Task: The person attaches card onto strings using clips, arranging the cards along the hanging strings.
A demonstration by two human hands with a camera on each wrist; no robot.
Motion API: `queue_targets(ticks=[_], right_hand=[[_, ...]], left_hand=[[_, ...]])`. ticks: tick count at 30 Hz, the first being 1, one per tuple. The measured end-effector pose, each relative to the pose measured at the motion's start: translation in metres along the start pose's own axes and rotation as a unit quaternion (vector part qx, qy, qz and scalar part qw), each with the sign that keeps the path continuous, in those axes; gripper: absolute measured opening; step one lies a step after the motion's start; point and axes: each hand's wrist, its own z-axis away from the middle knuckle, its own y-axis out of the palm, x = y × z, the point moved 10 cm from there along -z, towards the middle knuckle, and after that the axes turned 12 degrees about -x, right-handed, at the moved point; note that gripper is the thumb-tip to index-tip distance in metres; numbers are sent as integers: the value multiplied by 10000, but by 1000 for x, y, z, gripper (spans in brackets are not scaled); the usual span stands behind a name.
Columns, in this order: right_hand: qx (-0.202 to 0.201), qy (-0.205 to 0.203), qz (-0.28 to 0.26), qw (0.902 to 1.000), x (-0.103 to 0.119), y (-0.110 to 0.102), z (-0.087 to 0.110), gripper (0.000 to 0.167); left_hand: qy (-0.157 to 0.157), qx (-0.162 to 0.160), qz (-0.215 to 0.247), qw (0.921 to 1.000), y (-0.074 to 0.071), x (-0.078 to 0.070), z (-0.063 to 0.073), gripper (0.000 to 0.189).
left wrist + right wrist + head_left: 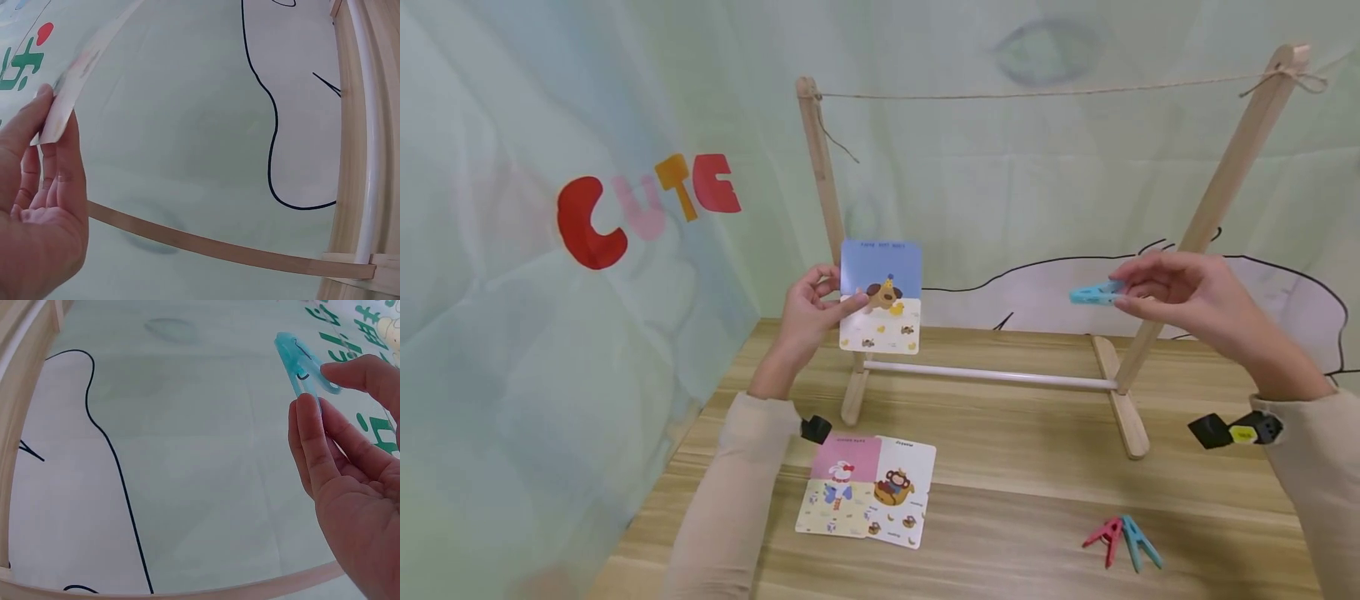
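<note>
Lettering (646,223) on the backdrop (550,375) reads CUTE; left hand (811,310) grips dog card (882,287), right hand (1202,292) pinches blue clothespin (1092,293).

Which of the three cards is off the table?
The blue-topped dog card, held in the left hand; the rabbit card and monkey card lie on the table.

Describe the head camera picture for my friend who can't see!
A person's left hand holds a dog card and the right hand pinches a light-blue clothespin, before a wooden frame strung with twine. On the wooden table lie a rabbit card, a monkey card, a red clothespin and a teal clothespin.
</note>
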Motion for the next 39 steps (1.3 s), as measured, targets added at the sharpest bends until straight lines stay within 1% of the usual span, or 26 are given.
queue_targets(ticks=[4,9,15,19,22,23,27,31,34,36,39], right_hand=[[83,-18,-322,9994,7,3,-7,30],[100,0,-543,9985,10,5,-13,30],[94,85,-623,9980,12,6,-18,30],[3,38,-579,9983,17,5,-24,30],[-66,-19,-796,9968,23,5,-28,30],[-76,-14,-971,9952,24,5,-30,30],[-168,-31,-1193,9927,30,2,-34,30],[-262,-42,-1196,9925,33,-2,-37,29],[-326,-13,-1178,9925,36,-4,-39,29],[-369,43,-1166,9925,37,-4,-40,29],[-434,155,-1000,9939,39,-4,-43,28]], left_hand=[[56,-31,-151,9999,1,-5,-5,29],[75,-39,-101,9999,3,-10,-7,28],[64,-88,5,9999,4,-14,-9,28],[138,-103,-58,9998,5,-18,-12,29],[195,-88,-91,9997,6,-22,-14,29],[208,-82,-81,9997,6,-23,-15,29],[266,-54,-38,9996,7,-27,-17,29],[317,-43,23,9995,7,-32,-18,29],[323,-21,175,9993,8,-35,-18,29],[331,5,281,9991,9,-38,-19,29],[331,24,369,9988,11,-41,-20,29]])
